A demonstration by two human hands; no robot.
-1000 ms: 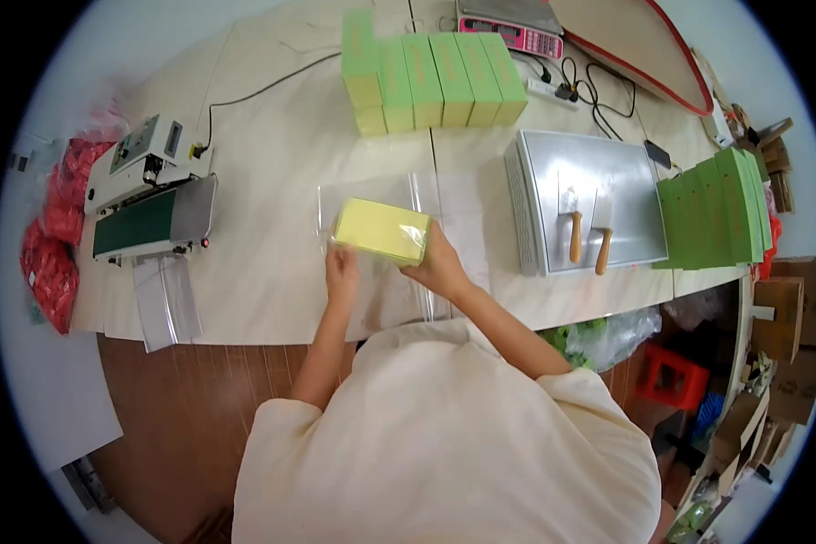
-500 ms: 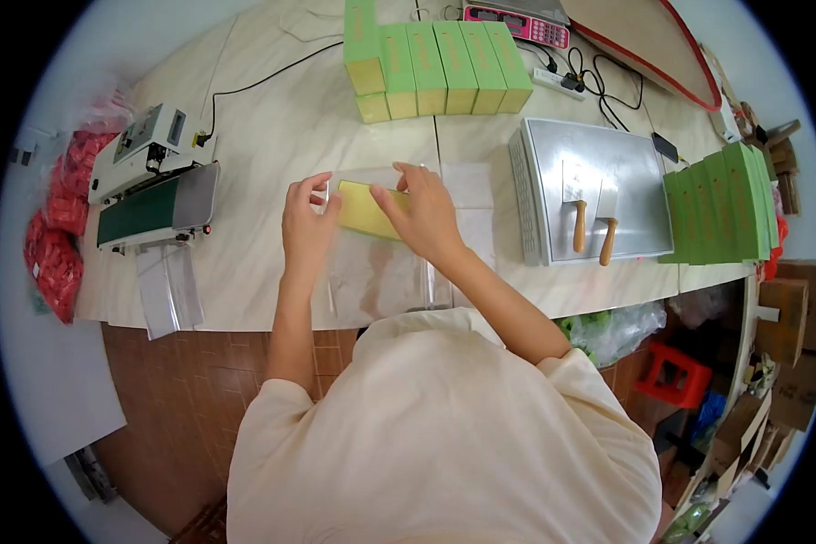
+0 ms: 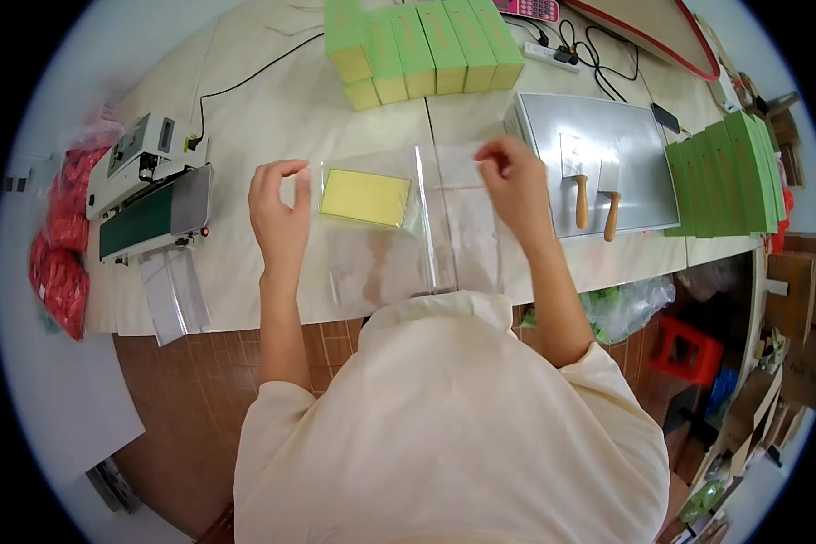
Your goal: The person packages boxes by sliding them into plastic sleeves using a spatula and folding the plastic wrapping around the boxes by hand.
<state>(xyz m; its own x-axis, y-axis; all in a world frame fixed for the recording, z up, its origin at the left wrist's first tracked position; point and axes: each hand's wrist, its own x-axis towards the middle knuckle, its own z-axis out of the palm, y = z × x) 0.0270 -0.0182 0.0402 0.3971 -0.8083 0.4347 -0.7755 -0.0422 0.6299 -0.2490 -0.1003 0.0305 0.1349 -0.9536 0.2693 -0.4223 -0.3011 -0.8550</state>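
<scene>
Head view: one yellow box (image 3: pixel 364 197) lies flat on the table (image 3: pixel 254 100), a little in from the middle of the near edge, upon or within clear plastic film (image 3: pixel 390 272); which of the two cannot be told. The left hand (image 3: pixel 278 204), on the box's left, has thumb and fingers spread apart, just beside the film. The right hand (image 3: pixel 519 189), near a metal-topped case (image 3: pixel 635 145), has its fingertips curled close to the thumb; whether anything is pinched between them cannot be told. Toward the far edge stand seven green boxes (image 3: pixel 442 45): six in a row, one stacked on the leftmost. Two wooden-handled tools (image 3: pixel 581 201) rest on the single case. A second green row (image 3: pixel 739 177) stands at the right edge, too tightly overlapped to count surely. Near the left edge sits one machine (image 3: pixel 154 218) with a green belt; below it, one clear plastic sheet (image 3: pixel 174 290) overhangs the near edge.
</scene>
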